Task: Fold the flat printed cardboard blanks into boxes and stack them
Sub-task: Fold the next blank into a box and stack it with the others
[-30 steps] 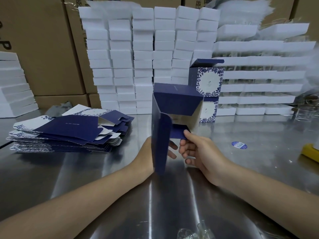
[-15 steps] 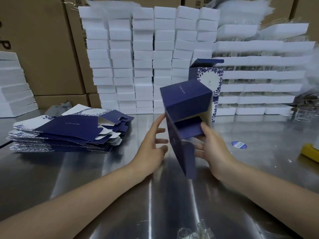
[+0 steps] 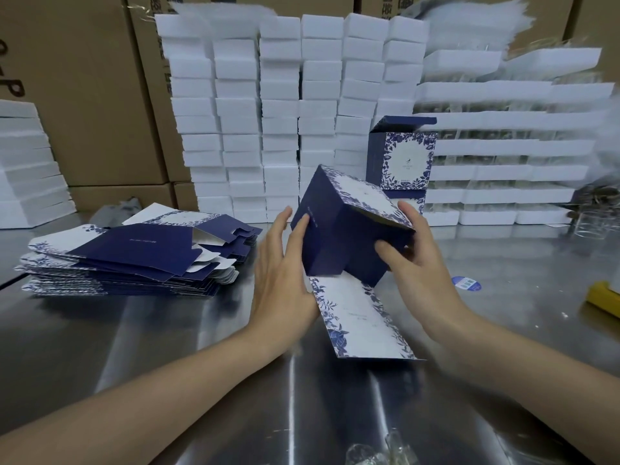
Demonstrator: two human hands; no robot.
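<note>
Box, navy printed cardboard w/ floral white panels point(image 3: 339, 229), has been tipped over vs. half a sec ago, one long flap hanging toward the steel bench point(image 3: 167, 364); prob. closing an end. Right hand point(image 3: 416, 263) clamped on its corner, left hand point(image 3: 285, 263) flat against its side, fingers spread. Flat blanks pile point(image 3: 134, 260) sits left; two finished boxes point(image 3: 402, 159) stacked behind, contents not visible.

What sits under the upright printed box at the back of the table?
The finished box, lid flap raised, rests on a second printed box. Only that lower box's top right part shows; the box being folded and the right hand cover the rest.
</note>
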